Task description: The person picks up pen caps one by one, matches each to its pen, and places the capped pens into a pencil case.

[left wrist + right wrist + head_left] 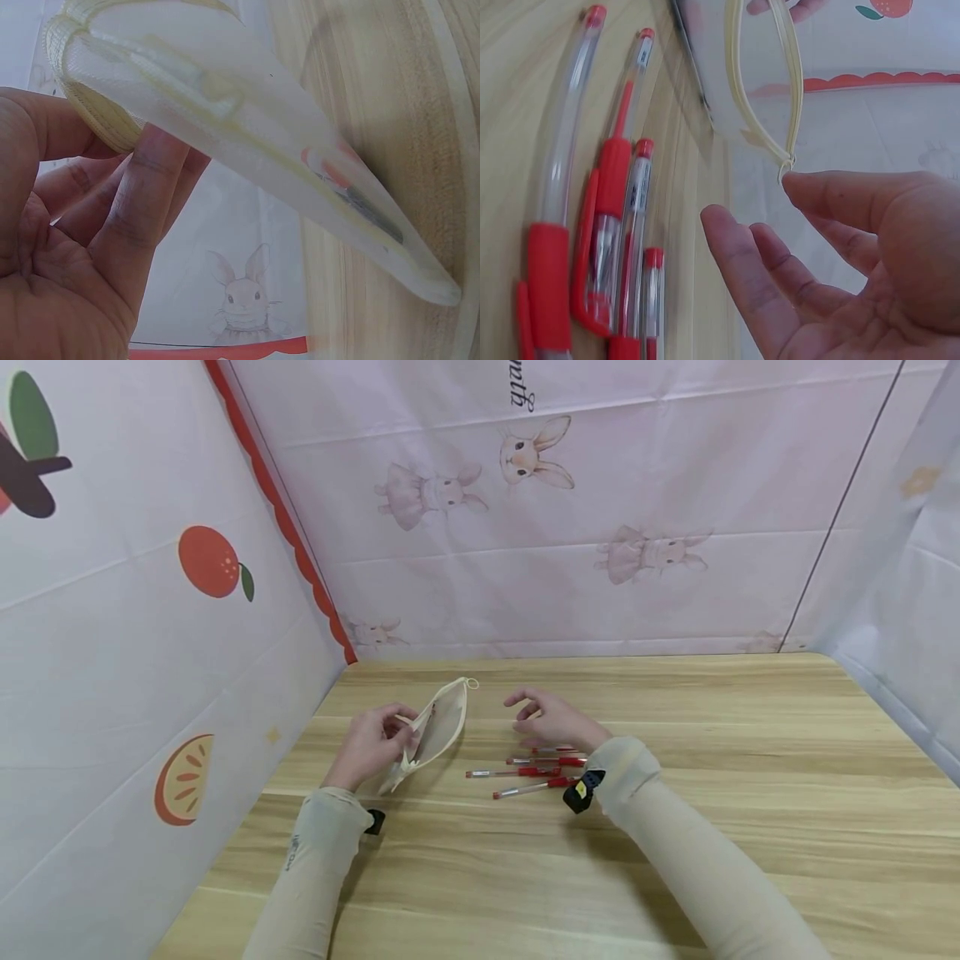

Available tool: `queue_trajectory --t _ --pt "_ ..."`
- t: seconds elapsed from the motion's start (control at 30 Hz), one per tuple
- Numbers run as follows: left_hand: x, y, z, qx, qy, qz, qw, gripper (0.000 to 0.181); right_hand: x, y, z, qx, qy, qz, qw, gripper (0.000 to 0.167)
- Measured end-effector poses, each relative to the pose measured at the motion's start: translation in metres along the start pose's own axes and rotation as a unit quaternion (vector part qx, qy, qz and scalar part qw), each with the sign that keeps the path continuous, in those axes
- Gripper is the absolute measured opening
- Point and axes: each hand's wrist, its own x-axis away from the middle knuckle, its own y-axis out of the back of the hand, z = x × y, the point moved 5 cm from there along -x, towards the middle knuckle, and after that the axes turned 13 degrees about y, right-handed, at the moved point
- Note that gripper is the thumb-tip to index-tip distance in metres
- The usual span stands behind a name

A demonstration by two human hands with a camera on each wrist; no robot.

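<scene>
My left hand (375, 742) pinches one edge of a translucent zip pouch (444, 724) with cream trim, and its mouth gapes. Through the pouch wall (247, 142) in the left wrist view, a red and dark thing (352, 195) shows low inside; its kind is blurred. To the right of the pouch my right hand (553, 717) hovers with loosely bent fingers and nothing in them. Below it, several red capped pens (536, 772) lie side by side on the table. In the right wrist view the clear pen barrels (564, 142) have red grips.
A wood-grain table (480, 877) bears everything. Behind it stands a pale cloth wall (465, 593) with rabbit prints; another at the left (97, 652) has fruit prints. A small ring (472, 683) hangs at the pouch's far end.
</scene>
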Motion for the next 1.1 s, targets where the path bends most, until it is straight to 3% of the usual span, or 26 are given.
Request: queue_trajectory --t 0.5,0.73,1.1 --pt "0.001 0.0 0.0 0.003 -0.009 0.0 1.0 0.023 0.008 0.013 -0.004 0.06 0.025 0.021 0.9977 0.041" --pt "0.002 -0.001 -0.001 0.001 -0.014 0.001 0.9999 0.023 0.011 0.021 -0.006 0.13 0.05 0.04 0.9894 0.041" --pt "0.002 -0.001 -0.001 0.004 -0.005 0.003 1.0 0.023 0.016 0.033 -0.01 0.174 0.07 0.064 0.9801 0.043"
